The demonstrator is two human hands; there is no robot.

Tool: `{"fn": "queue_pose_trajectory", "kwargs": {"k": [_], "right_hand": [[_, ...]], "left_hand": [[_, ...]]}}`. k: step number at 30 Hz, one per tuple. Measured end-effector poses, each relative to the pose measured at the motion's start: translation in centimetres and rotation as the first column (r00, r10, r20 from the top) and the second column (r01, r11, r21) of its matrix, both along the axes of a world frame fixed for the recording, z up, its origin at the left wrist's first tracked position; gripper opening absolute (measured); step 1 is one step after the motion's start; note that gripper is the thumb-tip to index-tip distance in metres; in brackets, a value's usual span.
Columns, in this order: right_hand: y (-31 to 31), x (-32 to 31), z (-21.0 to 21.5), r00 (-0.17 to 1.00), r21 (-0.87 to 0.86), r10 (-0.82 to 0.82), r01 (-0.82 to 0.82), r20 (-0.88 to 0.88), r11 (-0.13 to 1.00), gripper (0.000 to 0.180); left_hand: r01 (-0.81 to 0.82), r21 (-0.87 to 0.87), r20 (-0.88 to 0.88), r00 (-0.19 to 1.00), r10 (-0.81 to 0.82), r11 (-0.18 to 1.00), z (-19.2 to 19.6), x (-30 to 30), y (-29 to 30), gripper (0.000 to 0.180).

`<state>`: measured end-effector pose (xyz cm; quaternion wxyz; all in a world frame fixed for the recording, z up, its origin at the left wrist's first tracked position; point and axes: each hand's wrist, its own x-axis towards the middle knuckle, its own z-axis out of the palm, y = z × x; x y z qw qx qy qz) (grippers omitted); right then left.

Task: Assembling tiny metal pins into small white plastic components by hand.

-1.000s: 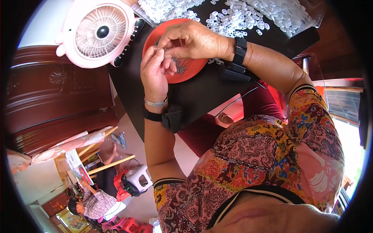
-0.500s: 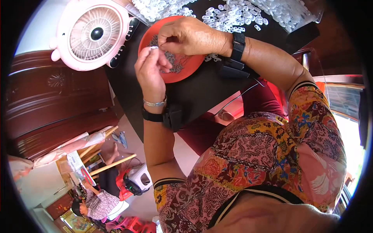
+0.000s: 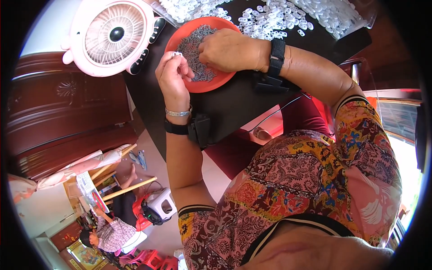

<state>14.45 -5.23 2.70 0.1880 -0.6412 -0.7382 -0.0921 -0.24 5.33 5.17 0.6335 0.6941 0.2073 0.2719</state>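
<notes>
A red-orange round plastic dish (image 3: 220, 83) holds a heap of small grey screw-like pieces (image 3: 194, 45). At the dish's left edge my left hand (image 3: 173, 83) pinches a small white plastic piece (image 3: 177, 54) between thumb and forefinger, its other fingers curled. My right hand (image 3: 234, 49) reaches over the right side of the dish, fingers bent down onto the grey pieces. Its fingertips are mostly hidden, so what they grip does not show. Beyond the dish lies a loose spread of white plastic pieces with holes (image 3: 270, 20), like those in my left hand.
A pink fan (image 3: 117, 33) stands left of the dish. More white pieces fill a clear bag or tray (image 3: 335, 18) at the far right of the dark table (image 3: 238, 101). A black device (image 3: 270, 84) lies under my right wrist. Another person (image 3: 114, 234) sits at lower left.
My right hand has moved from beside my left fingertips down to the grey pieces, turning its back upward. My left hand has stayed nearly in place with the white piece.
</notes>
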Motion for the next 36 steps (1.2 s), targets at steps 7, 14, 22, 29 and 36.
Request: {"fn": "queue_pose_trajectory", "kwargs": {"k": [7,14,22,29,36], "right_hand": [[0.0,-0.8,0.6,0.998,-0.023,-0.009,0.011,0.059,1.000,0.012],[0.7,-0.8,0.1,0.999,-0.093,-0.027,0.029,0.018,0.995,0.012],[0.7,-0.2,-0.1,0.993,0.159,0.062,-0.045,-0.099,0.986,0.015],[0.4,0.8,1.3,0.708,0.082,0.046,0.017,-0.705,0.996,0.016],[0.4,0.4,1.5,0.138,0.172,0.188,-0.121,-0.972,0.978,0.013]], "left_hand": [[-0.029,-0.037,0.020,0.999,0.029,0.999,-0.4,0.3,0.2,0.015],[-0.035,0.015,-0.030,0.999,0.036,0.999,-0.4,0.4,-0.1,0.020],[-0.023,0.017,0.040,0.999,0.022,1.000,-0.4,0.0,-0.3,0.016],[0.012,0.034,0.029,0.999,-0.013,0.999,-0.1,0.0,-1.1,0.018],[0.018,0.058,0.051,0.998,-0.021,0.998,-0.4,0.0,-1.1,0.017]]}}
